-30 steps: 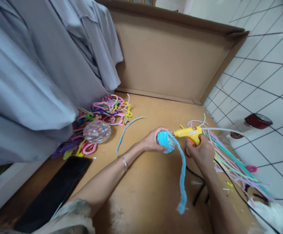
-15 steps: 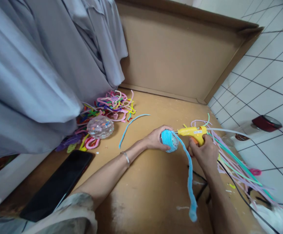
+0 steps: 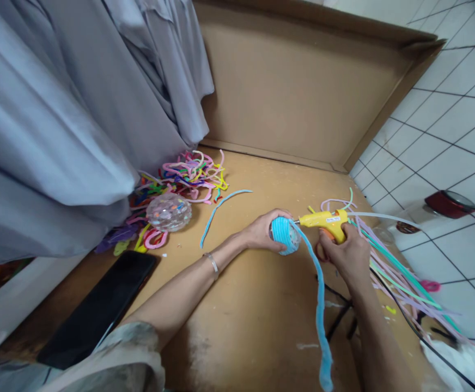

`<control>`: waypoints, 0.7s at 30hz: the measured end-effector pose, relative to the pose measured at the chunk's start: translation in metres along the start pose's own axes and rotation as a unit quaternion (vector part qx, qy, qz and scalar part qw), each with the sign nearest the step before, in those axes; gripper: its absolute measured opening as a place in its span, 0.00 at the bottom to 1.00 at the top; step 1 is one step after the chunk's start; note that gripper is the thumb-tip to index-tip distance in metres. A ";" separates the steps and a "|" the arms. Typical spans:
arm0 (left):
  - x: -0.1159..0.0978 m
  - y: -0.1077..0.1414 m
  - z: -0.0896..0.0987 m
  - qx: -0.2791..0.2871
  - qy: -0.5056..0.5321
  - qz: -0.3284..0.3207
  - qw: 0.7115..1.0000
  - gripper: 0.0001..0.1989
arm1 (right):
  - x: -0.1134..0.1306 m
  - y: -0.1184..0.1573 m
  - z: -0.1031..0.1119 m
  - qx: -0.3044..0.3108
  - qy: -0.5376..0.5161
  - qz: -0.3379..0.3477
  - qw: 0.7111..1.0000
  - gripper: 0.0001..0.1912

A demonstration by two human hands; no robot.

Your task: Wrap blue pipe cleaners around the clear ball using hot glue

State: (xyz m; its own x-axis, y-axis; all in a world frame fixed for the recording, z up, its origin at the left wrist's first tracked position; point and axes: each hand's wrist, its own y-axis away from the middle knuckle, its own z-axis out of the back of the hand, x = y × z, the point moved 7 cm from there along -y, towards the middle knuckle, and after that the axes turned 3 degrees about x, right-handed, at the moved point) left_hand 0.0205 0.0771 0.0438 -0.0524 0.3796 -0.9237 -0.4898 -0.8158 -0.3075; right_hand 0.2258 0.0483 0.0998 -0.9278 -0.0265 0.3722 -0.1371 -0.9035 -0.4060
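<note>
My left hand (image 3: 261,230) is wrapped round a clear rounded object partly covered in rows of blue pipe cleaner (image 3: 280,234). From its upper right a loose blue length (image 3: 318,288) hangs down toward me over the table. My right hand (image 3: 349,253) grips a yellow glue gun (image 3: 323,219) by its handle, fingers near the orange trigger. The metal nozzle points left and meets or nearly meets the object where the loose length leaves it. A long translucent glue stick (image 3: 384,216) sticks out of the gun's back.
Left lie a tangle of coloured pipe cleaners (image 3: 194,177), a clear faceted ball (image 3: 169,212), a single blue pipe cleaner (image 3: 217,212) and a black phone (image 3: 98,310). Long pipe cleaners (image 3: 405,277), a black cord (image 3: 409,321) and a red-lidded jar (image 3: 437,209) are at right. Cardboard (image 3: 303,81) stands behind.
The glue gun and my right hand have shifted very slightly right. The hanging blue length reaches a little lower in the picture. My left hand keeps its hold almost unmoved.
</note>
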 end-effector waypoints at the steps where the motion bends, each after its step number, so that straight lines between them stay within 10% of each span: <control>1: 0.000 0.000 0.000 -0.001 0.004 0.001 1.000 0.37 | 0.000 0.000 0.000 0.005 -0.001 -0.001 1.000 0.18; 21: 0.000 0.000 0.000 0.002 0.002 -0.006 1.000 0.36 | 0.000 0.001 0.002 -0.013 -0.011 0.011 1.000 0.18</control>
State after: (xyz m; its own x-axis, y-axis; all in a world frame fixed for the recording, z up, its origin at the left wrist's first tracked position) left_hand 0.0202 0.0768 0.0441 -0.0432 0.3869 -0.9211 -0.4937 -0.8098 -0.3170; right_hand 0.2264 0.0468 0.1010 -0.9227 -0.0562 0.3815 -0.1262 -0.8909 -0.4363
